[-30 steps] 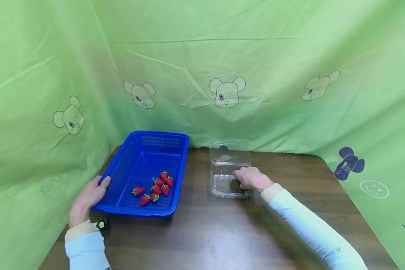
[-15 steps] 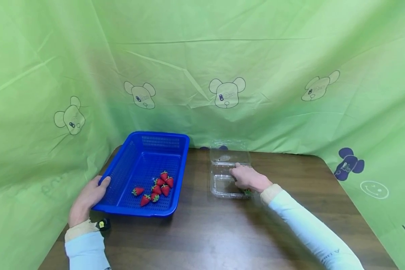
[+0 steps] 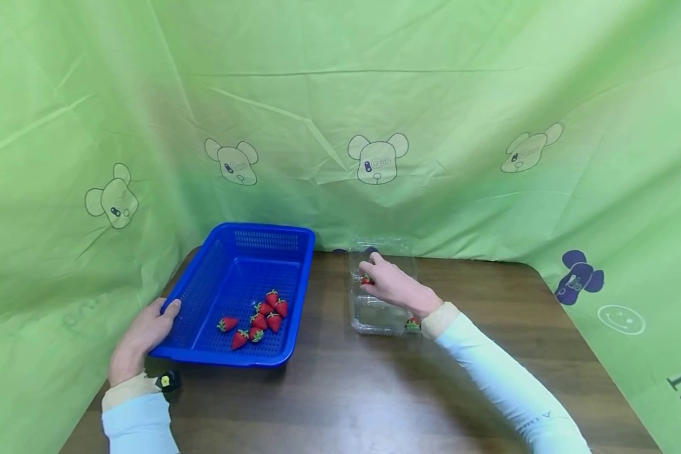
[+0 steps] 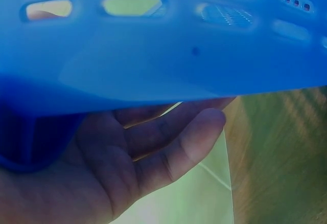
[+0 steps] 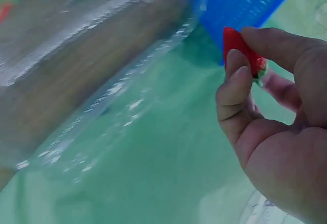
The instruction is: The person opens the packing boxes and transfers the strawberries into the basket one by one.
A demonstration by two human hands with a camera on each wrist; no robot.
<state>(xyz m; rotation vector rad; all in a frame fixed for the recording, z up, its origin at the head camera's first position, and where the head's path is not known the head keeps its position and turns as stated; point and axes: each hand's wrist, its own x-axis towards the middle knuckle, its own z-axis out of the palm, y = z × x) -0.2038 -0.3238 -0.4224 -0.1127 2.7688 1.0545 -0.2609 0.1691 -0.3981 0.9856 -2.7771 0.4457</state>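
My left hand (image 3: pixel 147 331) grips the left rim of a blue perforated basket (image 3: pixel 305 277), thumb over the edge. In the left wrist view its fingers (image 4: pixel 179 147) lie beneath the basket wall. Several red strawberries (image 3: pixel 258 320) are gathered toward the near right of the basket floor. Between the thumb and fingertips of my right hand (image 3: pixel 397 287) a strawberry (image 5: pixel 240 50) is pinched, held over the opened clear plastic clamshell box (image 3: pixel 369 329). Another strawberry (image 3: pixel 412 323) sits at the box's near right corner, partly hidden by the wrist.
Basket and box stand apart on a brown wooden table (image 3: pixel 340 391). Green printed cloth (image 3: pixel 295 113) hangs behind and at both sides. A small black object with a yellow mark (image 3: pixel 168 381) is by the left wrist.
My right hand has moved left and farther back across the box, and the strawberry in its fingers now shows. The strawberry in the corner is more exposed. My left hand still holds the basket.
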